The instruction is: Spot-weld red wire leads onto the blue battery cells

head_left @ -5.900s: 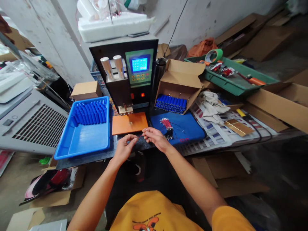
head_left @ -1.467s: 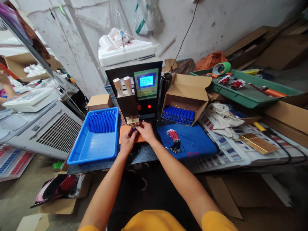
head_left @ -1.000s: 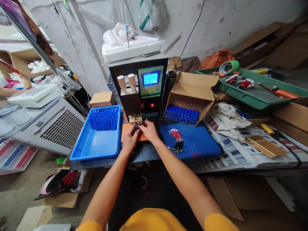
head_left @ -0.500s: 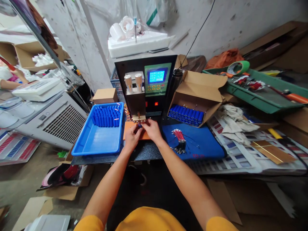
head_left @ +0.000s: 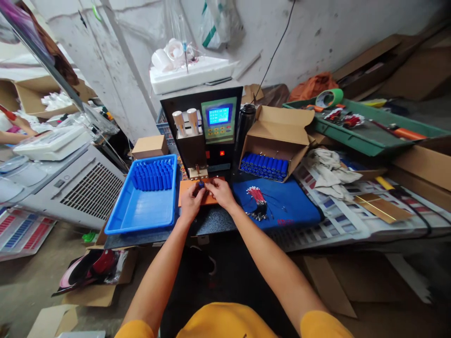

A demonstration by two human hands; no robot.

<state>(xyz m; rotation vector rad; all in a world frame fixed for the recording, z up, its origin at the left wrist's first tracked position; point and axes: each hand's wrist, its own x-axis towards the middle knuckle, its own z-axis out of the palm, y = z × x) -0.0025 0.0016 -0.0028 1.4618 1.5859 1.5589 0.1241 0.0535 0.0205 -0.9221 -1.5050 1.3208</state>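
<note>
My left hand (head_left: 191, 201) is closed around a small blue cylindrical battery cell (head_left: 201, 184), most of which its fingers hide. From the other side, my right hand (head_left: 220, 193) pinches at the cell's end; whatever lies between those fingertips is too small to make out. Both hands are over an orange plate (head_left: 210, 200), just in front of the electrode tips (head_left: 198, 172) of a black spot welder (head_left: 224, 165). The welder has a lit blue screen (head_left: 218, 115) and a glowing red switch (head_left: 221, 153).
On the left stands a blue tray (head_left: 148, 218) with upright blue cells (head_left: 151, 180). To the right, a cardboard box (head_left: 282, 123) holds more cells, and red and black wire leads (head_left: 259, 199) lie on a blue mat (head_left: 299, 206). A green tray (head_left: 373, 141) is farther right.
Sparks seen by the electrodes and over the blue tray are gone. Both hands have drawn back slightly from the electrode tips with the cell. The view has shifted a little to the right.
</note>
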